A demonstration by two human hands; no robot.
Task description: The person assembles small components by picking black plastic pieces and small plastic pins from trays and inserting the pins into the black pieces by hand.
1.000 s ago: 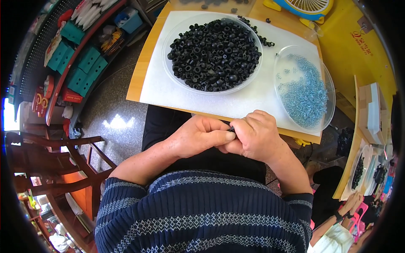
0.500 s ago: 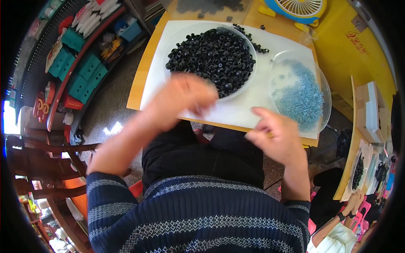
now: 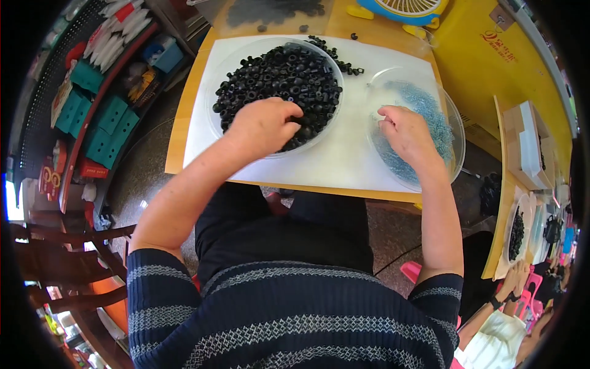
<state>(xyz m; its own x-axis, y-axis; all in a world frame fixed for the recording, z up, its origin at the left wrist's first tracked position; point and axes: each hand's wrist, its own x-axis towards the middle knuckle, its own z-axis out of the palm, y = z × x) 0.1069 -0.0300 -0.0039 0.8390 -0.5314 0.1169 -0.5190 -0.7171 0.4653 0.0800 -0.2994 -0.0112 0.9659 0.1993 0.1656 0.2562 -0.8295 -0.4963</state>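
Black beads [image 3: 283, 74], round and tube-shaped, fill a wide clear round tray on the left of the white sheet. My left hand [image 3: 261, 126] reaches over its near rim, thumb and forefinger pinched round a black bead [image 3: 298, 121]. On the right, a smaller clear round tray [image 3: 458, 147] contains tiny pale blue beads [image 3: 439, 129], spread unevenly. Over its left part is my right hand [image 3: 405, 132], fingers curled and thumb against forefinger. Whatever sits in that pinch is too small or hidden to make out.
Loose black beads [image 3: 338, 58] lie behind the big tray. A blue and yellow fan [image 3: 405, 9] stands at the back beside a yellow panel [image 3: 485, 61]. Shelves with teal boxes [image 3: 110, 117] are at left. Another person's hands [image 3: 513, 280] are at a table on the right.
My left hand has gone from the big tray's near edge onto the black beads. My right hand has moved forward from the sheet's front edge to over the blue beads.
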